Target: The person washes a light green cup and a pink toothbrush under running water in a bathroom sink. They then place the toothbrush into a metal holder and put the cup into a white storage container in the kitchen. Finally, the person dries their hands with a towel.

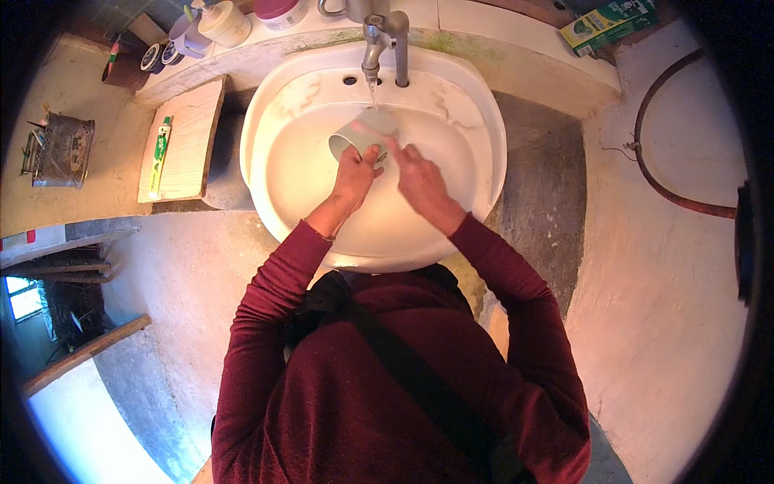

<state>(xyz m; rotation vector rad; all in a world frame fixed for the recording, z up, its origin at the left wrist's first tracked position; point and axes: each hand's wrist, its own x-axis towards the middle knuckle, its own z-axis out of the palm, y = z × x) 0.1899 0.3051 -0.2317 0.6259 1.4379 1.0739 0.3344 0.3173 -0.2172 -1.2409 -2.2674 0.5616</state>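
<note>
A pale grey-green cup (360, 129) is tilted on its side over the white washbasin (251, 153), its mouth toward the left. Water runs from the metal tap (372, 56) onto the cup's upper side. My left hand (355, 177) grips the cup from below, with the thumb on its wall. Beside the cup's right end is my right hand (422, 182), a finger stretched toward it and the others bent. Motion blurs those fingertips, so whether they touch the cup is unclear.
A toothpaste tube (160, 157) lies on a pale board (193, 133) left of the basin. Farther left stands a metal basket (64, 152). The back ledge bears a pump bottle (225, 26), a light mug (188, 38), a purple jar (280, 11) and a green box (609, 26). A hose (641, 113) curves at right.
</note>
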